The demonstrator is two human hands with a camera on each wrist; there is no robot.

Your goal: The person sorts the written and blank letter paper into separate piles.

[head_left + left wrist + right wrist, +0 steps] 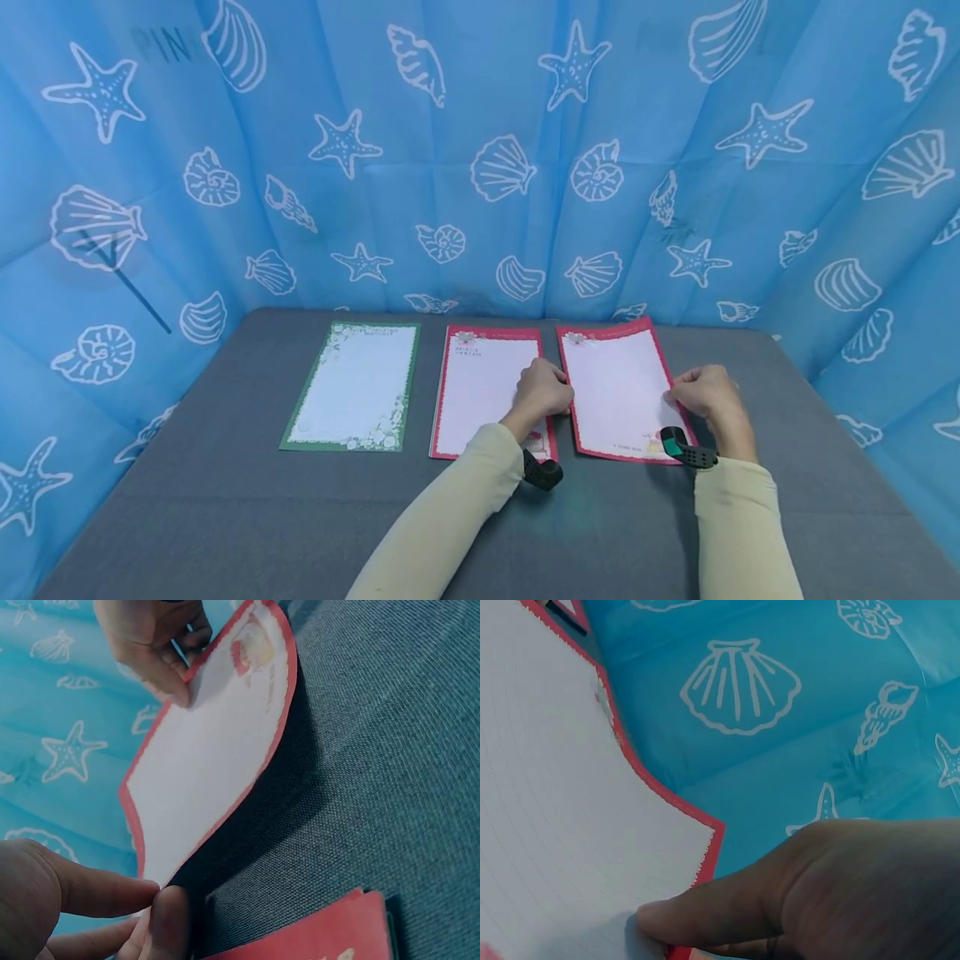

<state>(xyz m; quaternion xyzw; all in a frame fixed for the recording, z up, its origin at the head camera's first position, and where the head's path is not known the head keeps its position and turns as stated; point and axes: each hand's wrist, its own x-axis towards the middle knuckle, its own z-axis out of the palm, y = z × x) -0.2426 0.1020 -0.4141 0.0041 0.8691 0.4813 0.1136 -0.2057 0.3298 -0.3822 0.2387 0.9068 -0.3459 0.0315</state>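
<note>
A red-bordered sheet of writing paper (615,392) is held up off the table, its surface bowed. My left hand (542,388) pinches its left edge between thumb and fingertips, as the left wrist view shows at the paper's near edge (176,847). On the opposite edge my right hand (708,393) pinches the sheet, thumb on the printed face; the right wrist view shows that thumb (705,915) near a corner. Under my left forearm and hand lies another red-bordered sheet (480,392), with a few lines of small writing at its top left. It seems to lie on other sheets.
A green-bordered sheet with white flowers (352,387) lies flat at the left of the grey cloth-covered table (225,517). Behind and at both sides hangs a blue curtain (465,208) with shells and starfish. Each wrist wears a dark band (542,472).
</note>
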